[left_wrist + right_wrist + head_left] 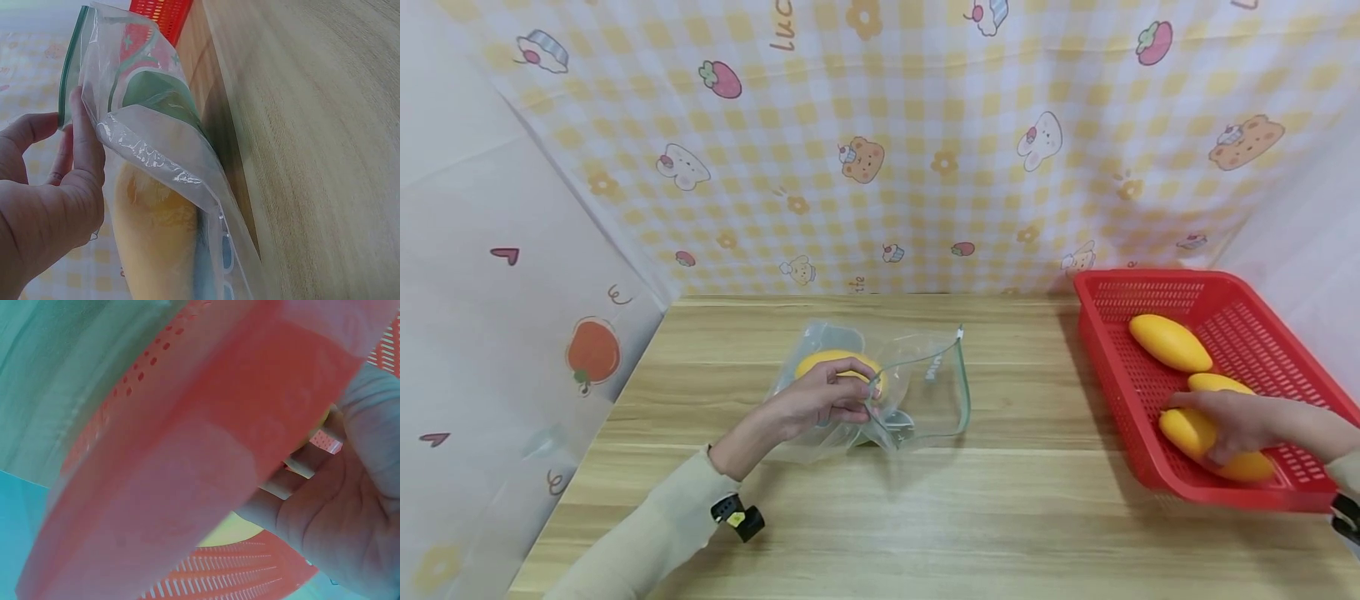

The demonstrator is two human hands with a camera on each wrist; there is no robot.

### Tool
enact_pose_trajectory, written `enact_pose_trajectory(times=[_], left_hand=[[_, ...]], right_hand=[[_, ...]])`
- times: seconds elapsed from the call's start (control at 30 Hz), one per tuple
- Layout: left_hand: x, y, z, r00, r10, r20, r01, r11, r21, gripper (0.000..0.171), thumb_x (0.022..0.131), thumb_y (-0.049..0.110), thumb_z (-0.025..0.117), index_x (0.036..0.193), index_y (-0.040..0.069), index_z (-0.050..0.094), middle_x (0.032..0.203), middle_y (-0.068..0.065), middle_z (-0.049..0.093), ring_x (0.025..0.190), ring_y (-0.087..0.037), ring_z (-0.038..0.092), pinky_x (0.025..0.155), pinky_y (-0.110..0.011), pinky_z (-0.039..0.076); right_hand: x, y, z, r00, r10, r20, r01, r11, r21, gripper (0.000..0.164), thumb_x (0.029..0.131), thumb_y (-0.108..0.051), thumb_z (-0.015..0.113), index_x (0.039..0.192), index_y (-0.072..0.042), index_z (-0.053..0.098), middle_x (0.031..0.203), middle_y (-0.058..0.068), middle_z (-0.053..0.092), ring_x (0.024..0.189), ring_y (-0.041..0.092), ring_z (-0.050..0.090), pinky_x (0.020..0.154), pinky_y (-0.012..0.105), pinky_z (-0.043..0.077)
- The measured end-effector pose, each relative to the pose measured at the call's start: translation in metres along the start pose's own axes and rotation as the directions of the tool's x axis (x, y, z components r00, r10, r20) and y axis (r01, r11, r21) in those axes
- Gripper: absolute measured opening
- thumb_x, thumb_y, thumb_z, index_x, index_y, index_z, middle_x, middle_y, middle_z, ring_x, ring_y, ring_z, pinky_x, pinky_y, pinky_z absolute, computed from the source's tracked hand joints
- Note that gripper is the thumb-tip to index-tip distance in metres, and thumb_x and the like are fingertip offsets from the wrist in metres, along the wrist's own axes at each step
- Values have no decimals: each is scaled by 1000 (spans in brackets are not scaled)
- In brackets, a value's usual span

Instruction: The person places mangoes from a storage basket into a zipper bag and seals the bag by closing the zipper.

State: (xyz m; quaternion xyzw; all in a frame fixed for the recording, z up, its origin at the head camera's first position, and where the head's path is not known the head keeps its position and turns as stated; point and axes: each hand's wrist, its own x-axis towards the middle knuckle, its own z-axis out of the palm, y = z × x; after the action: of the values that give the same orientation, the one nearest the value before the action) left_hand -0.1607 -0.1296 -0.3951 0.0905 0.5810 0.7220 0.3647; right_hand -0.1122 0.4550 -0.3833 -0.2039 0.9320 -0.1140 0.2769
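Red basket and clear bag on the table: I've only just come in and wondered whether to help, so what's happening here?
A person's left hand holds the green-edged mouth of a clear plastic zip bag open above the pale wooden table. One smooth yellow oval fruit is already in it. The right hand reaches into the red plastic basket and grips another yellow fruit, with more lying beside it.

And there's the bag (928, 400) on the table (880, 525), mango (820, 362) inside at ten o'clock; basket (1122, 408) at three, holding more mangoes (1170, 342) at eleven, centre and six; curtain (925, 208) behind at twelve!
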Motion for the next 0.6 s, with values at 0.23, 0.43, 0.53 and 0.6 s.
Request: enact_pose_trajectory(times=[0.23, 0.43, 0.53, 0.6], left_hand=[[2, -1, 0, 1000, 4, 0, -4, 1000, 5, 25, 98, -2, 61, 123, 1, 55, 96, -12, 70, 78, -20, 70, 78, -33, 62], [2, -1, 0, 1000, 5, 5, -5, 1000, -1, 27, 98, -2, 61, 124, 1, 54, 97, -13, 70, 77, -20, 70, 78, -33, 62], [2, -1, 0, 1000, 4, 2, -4, 1000, -5, 27, 98, -2, 61, 124, 0, 54, 98, -13, 70, 78, -20, 70, 78, -34, 62], [1, -2, 0, 1000, 3, -2, -3, 1000, -7, 27, 98, -2, 62, 124, 1, 54, 98, -13, 70, 78, -20, 70, 78, -34, 62]], right_hand=[[0, 1, -4, 998, 27, 55, -31, 997, 66, 76, 70, -3, 87, 134, 11, 50, 118, 18, 55, 102, 40, 50, 86, 62, 52], [-2, 3, -5, 999, 11, 43, -15, 996, 92, 76, 71, -7, 89, 134, 11, 49, 120, 20, 54, 103, 41, 49, 85, 63, 51], [-3, 5, -6, 1000, 0, 14, -2, 995, 95, 77, 71, -13, 91, 133, 8, 51, 121, 19, 52, 103, 41, 49, 83, 60, 52], [-4, 6, -8, 1000, 9, -5, -9, 996, 91, 77, 71, -16, 91, 133, 6, 52, 121, 19, 52, 103, 41, 49, 82, 57, 52]])
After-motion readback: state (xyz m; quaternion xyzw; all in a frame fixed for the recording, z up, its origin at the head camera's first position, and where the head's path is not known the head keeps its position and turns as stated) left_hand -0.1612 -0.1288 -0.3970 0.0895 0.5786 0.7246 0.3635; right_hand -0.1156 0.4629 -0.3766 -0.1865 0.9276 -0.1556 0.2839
